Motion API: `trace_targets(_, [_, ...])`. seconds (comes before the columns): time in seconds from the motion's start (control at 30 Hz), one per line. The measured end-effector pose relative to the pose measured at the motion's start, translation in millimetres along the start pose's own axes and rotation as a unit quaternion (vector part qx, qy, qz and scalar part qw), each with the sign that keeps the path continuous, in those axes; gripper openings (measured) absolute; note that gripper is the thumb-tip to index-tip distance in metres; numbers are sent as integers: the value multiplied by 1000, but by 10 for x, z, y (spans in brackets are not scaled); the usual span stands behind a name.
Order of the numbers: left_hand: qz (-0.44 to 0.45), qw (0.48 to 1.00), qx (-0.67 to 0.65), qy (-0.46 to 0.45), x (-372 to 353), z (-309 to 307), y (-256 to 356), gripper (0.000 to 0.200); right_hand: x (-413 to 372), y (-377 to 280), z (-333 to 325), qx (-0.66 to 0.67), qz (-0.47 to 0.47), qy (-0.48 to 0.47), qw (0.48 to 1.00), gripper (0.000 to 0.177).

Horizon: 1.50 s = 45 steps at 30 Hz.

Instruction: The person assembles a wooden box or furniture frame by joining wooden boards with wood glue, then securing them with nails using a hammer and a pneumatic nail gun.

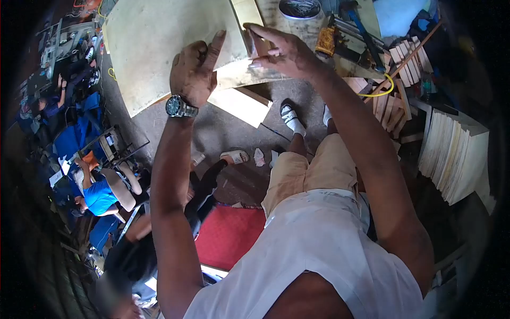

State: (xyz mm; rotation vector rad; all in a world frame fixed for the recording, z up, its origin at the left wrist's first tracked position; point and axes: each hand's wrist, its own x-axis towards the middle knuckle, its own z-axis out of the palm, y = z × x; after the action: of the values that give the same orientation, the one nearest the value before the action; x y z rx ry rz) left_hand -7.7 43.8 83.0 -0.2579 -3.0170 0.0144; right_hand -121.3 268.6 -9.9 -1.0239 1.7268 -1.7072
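Observation:
My left hand [194,72], with a metal watch [181,107] on its wrist, rests over a large pale board [159,40]. Its fingers are curled under and the thumb stretches toward the board's right edge; what the curled fingers hold, if anything, is hidden. To the right, my right hand [287,53] spans a short brown wooden piece [259,47], with the index fingertip at its upper end and the thumb near its lower end. A narrow pale strip [247,11] lies just beyond that piece. Below the work surface sits another pale board [241,105].
A dark bowl of small metal pieces [300,8] stands at the top. Tools lie right of it, near an orange-brown block [325,41] and a yellow cable [383,91]. Wood offcuts [393,109] and stacked sheets [451,154] are at right. Other people [103,194] are at left.

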Motion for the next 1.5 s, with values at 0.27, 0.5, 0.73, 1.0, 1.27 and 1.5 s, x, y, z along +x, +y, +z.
trace_targets(0.27, [25,999,-9,27,4,-19,2,96,12,69,42,-92,-34,32,995,74])
trace_targets(0.5, [17,1000,19,4,12,28,5,93,27,-79,-12,-184,-37,41,981,79])
trace_targets(0.73, [41,998,30,29,1,91,27,88,52,59,-19,-137,-78,48,986,80])
trace_targets(1.0, [58,998,36,4,-37,119,10,88,69,-50,-271,-89,-21,-16,996,73])
trace_targets(1.27, [50,999,3,-5,-79,137,-45,91,921,-449,-408,177,192,-43,964,59])
trace_targets(1.5, [65,998,1,20,-85,139,-41,91,924,-442,-315,154,157,9,976,38])
